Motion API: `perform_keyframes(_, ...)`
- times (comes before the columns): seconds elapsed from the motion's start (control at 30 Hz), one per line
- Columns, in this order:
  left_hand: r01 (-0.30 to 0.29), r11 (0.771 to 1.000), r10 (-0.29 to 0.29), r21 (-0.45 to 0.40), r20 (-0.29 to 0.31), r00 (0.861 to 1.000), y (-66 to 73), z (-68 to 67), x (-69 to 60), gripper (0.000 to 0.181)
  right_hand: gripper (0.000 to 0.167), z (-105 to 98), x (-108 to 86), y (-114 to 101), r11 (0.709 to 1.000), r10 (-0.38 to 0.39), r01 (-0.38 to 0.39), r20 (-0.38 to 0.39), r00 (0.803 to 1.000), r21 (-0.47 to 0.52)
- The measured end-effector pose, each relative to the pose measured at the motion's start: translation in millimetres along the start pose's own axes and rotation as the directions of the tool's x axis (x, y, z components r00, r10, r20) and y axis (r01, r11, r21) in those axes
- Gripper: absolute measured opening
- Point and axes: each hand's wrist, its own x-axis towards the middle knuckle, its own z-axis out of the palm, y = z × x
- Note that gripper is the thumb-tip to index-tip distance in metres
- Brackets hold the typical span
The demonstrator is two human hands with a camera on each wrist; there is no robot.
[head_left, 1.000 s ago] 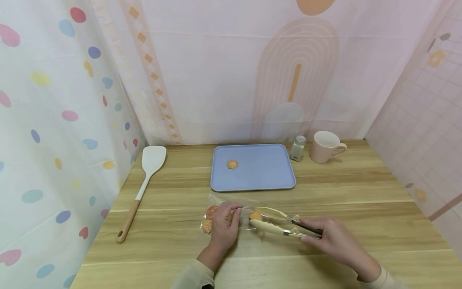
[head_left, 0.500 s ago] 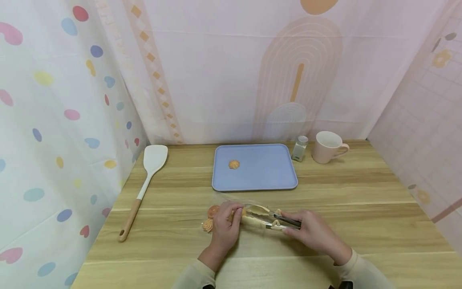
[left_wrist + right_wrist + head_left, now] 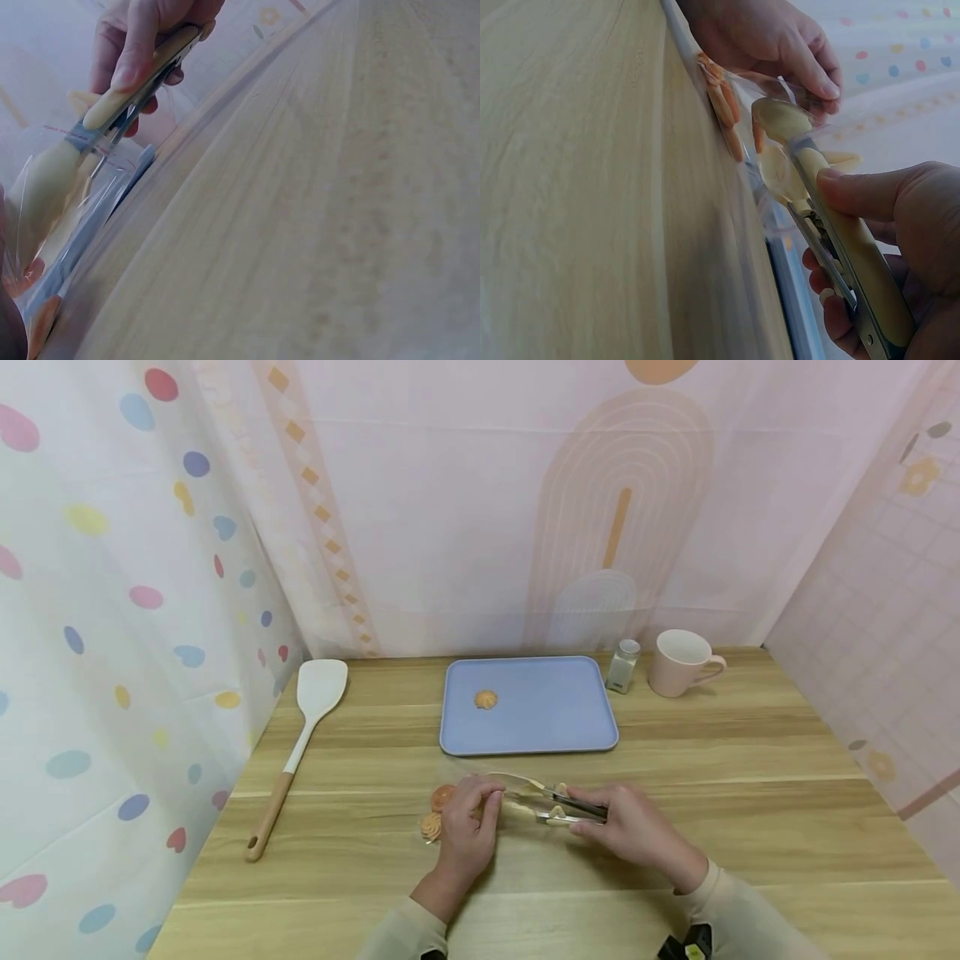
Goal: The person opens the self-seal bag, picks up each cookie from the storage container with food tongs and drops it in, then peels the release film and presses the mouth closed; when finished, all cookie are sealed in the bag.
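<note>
My left hand pinches the upper edge of a clear plastic bag lying on the table. Several piped cookies show in the bag, left of that hand. My right hand grips beige-tipped tongs by their handles. The heads of the tongs reach into the bag, apart from each other, close to the left fingers. In the left wrist view the film covers the pale tong head, with an orange-brown cookie edge at its lower end. Whether the tongs hold that cookie cannot be told.
Behind the hands lies a blue tray with one piped cookie on it. A small glass shaker and a pink mug stand to its right. A white spatula with wooden handle lies at the left.
The right hand has moved left, pushing the tongs deeper into the bag. A cookie visible between the tong heads earlier is now hidden by the left hand in the head view. The left hand stays put.
</note>
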Motion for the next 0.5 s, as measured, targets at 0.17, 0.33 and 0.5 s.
perform_keyframes(0.17, 0.017, 1.000, -0.017, 0.006, 0.004, 1.000, 1.5, -1.6, 0.2, 0.014, 0.047, 9, 6.0, -3, 0.999, -0.036, 0.035, -0.018, 0.999, -0.004)
perform_keyframes(0.33, 0.019, 1.000, -0.019, -0.001, 0.004, 1.000, 2.6, -2.1, 1.2, 0.013, 0.048, 16, 8.4, -6, 0.998, -0.054, 0.053, -0.037, 0.998, -0.034)
perform_keyframes(0.5, 0.030, 1.000, -0.030, -0.004, 0.008, 1.000, 2.3, -2.1, 1.1, 0.015, 0.051, 18, 6.5, -7, 0.991, -0.057, 0.050, -0.053, 0.997, -0.124)
